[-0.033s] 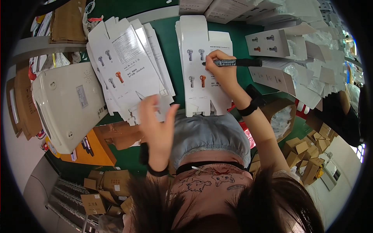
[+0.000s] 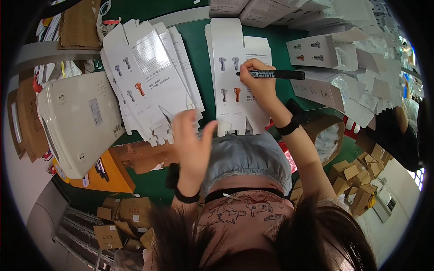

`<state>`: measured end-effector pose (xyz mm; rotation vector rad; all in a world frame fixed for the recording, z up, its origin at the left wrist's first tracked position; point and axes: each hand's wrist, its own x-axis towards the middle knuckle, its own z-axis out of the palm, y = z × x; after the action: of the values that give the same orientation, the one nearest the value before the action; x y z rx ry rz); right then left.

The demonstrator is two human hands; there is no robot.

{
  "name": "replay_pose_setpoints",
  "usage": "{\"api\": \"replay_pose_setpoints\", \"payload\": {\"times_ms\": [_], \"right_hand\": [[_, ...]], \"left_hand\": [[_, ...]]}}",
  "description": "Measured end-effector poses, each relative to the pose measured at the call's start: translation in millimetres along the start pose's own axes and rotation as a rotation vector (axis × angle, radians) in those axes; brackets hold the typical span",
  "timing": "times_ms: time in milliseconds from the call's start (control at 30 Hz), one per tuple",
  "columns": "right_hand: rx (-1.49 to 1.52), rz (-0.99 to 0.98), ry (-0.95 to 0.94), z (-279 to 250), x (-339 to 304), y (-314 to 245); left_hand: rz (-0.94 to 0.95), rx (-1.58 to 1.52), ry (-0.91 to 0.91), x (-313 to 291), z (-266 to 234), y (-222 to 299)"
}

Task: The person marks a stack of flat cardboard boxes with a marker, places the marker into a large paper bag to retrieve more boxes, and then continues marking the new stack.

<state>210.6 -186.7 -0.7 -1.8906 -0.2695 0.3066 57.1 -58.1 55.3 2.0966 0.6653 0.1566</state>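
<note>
A black marker pen (image 2: pixel 289 75) is gripped in my right hand (image 2: pixel 261 86), its tip close to the printed face of a flat white carton (image 2: pixel 226 40). That carton tops a stack in front of me and shows small pictures of handheld devices, one orange. My left hand (image 2: pixel 193 144), slightly blurred, is raised with thumb and fingers apart and nothing in it. It hovers by the near right corner of a second, fanned pile of flat white cartons (image 2: pixel 149 81), which carry similar pictures.
To the left stands a cream-coloured machine (image 2: pixel 77 117) beside an orange tray (image 2: pixel 115 174) with pens. Opened white boxes (image 2: pixel 316 90) with clear plastic inside crowd the right side. A brown carton of plastic bags (image 2: pixel 327 140) sits below my right forearm. Everything in front lies on a green tabletop (image 2: pixel 194 40).
My left hand has shifted a little to the right and toward me, away from the left pile. My right hand and the marker have hardly moved.
</note>
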Motion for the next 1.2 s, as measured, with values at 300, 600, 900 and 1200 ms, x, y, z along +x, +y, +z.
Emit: {"api": "replay_pose_setpoints", "payload": {"times_ms": [300, 600, 900, 1200], "right_hand": [[-0.081, -0.064, 0.03, 5, 0, 6], [-0.072, -0.076, 0.102, -3, -19, -1], [-0.095, -0.042, -0.159, 3, -77, 1], [-0.101, -0.133, -0.192, 6, -75, 8]], "left_hand": [[0.005, 0.083, -0.155, -5, 52, -16], [-0.089, 0.001, -0.178, -3, 53, -16], [-0.138, -0.018, -0.184, -5, 55, -9], [-0.14, -0.038, -0.193, -5, 57, -11]]}}
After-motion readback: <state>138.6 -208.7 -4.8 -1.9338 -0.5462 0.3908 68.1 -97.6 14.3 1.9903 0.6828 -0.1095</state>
